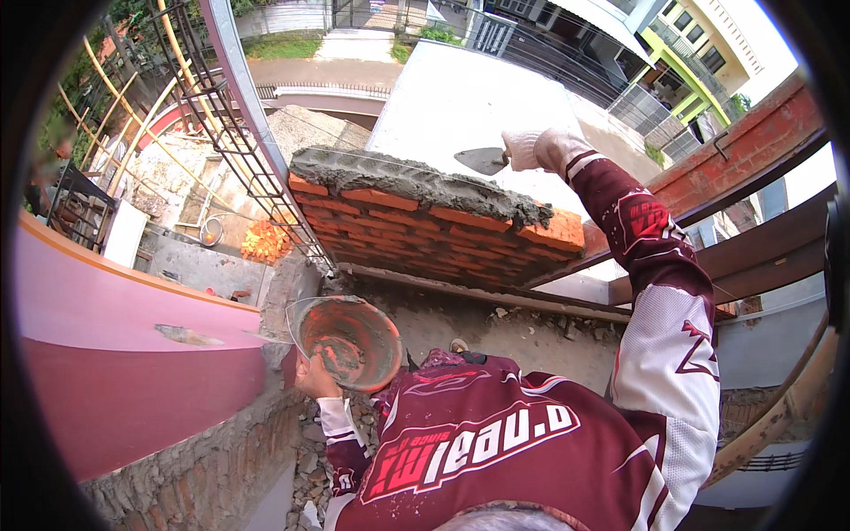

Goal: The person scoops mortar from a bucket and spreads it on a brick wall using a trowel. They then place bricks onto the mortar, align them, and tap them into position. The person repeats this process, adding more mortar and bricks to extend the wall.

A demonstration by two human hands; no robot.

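Basically partway, judging by how the wall [425,226] looks now. Clock dirs = frame centre. Wall at 12, several brick courses already up, orange faces showing on the near side. Mortar [412,177] lies along most of the top, thick + lumpy, from the 11 end to approx 1–2, a bit slumped over the near edge. Bare part = end at 2–3: brick top [560,232] there shows w/o a full mortar coat. No brick sits on the fresh bed, so next course looks not started; bed itself est. mostly done, surface rough, not evened out.

R hand [529,150] at 1, gloved, fingers wrapped round the trowel [482,160] handle; blade points to 11, beyond the wall top and apart from the mortar in view. Height gap + any load on blade: can't tell. L hand [317,379] at 7–8, clasping the bucket [382,334] at its rim, 8 o'clock side. Bucket inside smeared grey, only a little mix [341,356] visible at the bottom, so supply prob. low; exact amt unclear.

Other stuff: rebar cage [232,146] at 10, by the wall's end; orange pile [266,241] at 9, prob. bricks, too small to be sure.
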